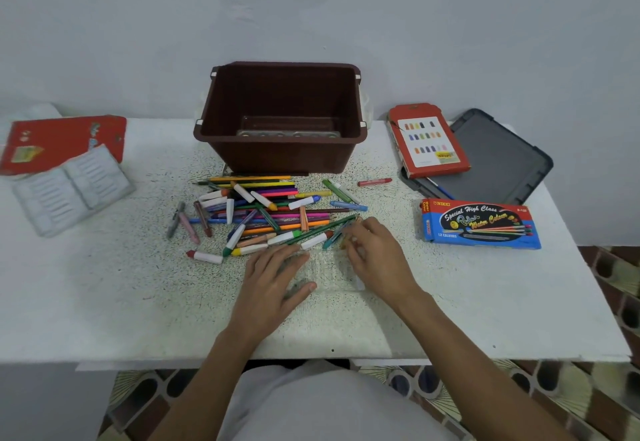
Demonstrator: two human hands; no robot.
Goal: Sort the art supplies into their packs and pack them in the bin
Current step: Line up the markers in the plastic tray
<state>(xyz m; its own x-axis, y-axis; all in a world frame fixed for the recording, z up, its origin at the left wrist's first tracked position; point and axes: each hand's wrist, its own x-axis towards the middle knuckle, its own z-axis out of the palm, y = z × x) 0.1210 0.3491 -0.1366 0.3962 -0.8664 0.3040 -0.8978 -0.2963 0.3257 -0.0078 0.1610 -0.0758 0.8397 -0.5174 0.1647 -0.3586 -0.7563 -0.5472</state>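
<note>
A person's left hand (277,276) lies flat, fingers spread, on a clear plastic tray (329,272) at the table's (104,302) near centre. The right hand (375,253) pinches small crayons at the tray's far right corner, beside a mixed pile of crayons & pencils (270,213). Brown bin (282,118) sits behind the pile; blue watercolour box (479,224) at right, red packs either side.

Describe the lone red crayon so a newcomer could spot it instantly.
Start at the brown bin at the back of the table. Just off its front right corner lies a red crayon, flat, alone between the colourful pile and the grey lid.
</note>
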